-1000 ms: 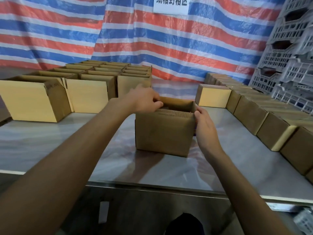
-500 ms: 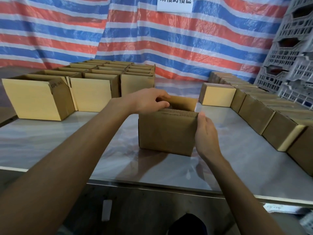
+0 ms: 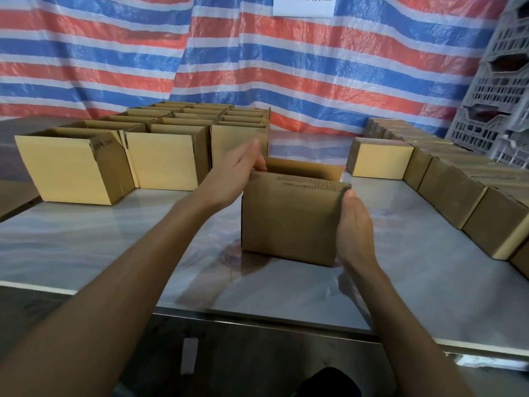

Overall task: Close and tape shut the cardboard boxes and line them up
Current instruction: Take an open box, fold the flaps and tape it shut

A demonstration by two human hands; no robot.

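Comparing with the frame half a second back: the left hand (image 3: 237,173) has released its curled hold on the top rim of the centre cardboard box (image 3: 289,224). Its fingers are now straight and its grip is wide, holding nothing. It sits at the box's left end, with the thumb close to the far-left top corner. The right hand (image 3: 355,224) remains flat against the box's right end, grip wide, fingers extended upward to the top right corner. The box has not visibly shifted on the desk (image 3: 114,239).

Orientation: the centre box stands upright with its opening facing up. Its long axis runs left to right across the view, the right end turned slightly away. The far long flap stands up. Faint print shows along the top of the near side.

Count:
- One box is in hand.
- Left of and behind the centre box is a block of open boxes (image 3: 71,167), three across the front row. The rows behind cannot be counted reliably.
- Right of the centre box is a line of closed boxes (image 3: 446,193), at least five, with the farther ones indistinct.

Behind the centre box hangs a red, white and blue striped tarpaulin (image 3: 286,67) bearing one paper sign (image 3: 303,4). Grey plastic crates (image 3: 498,90) are stacked to the far right.
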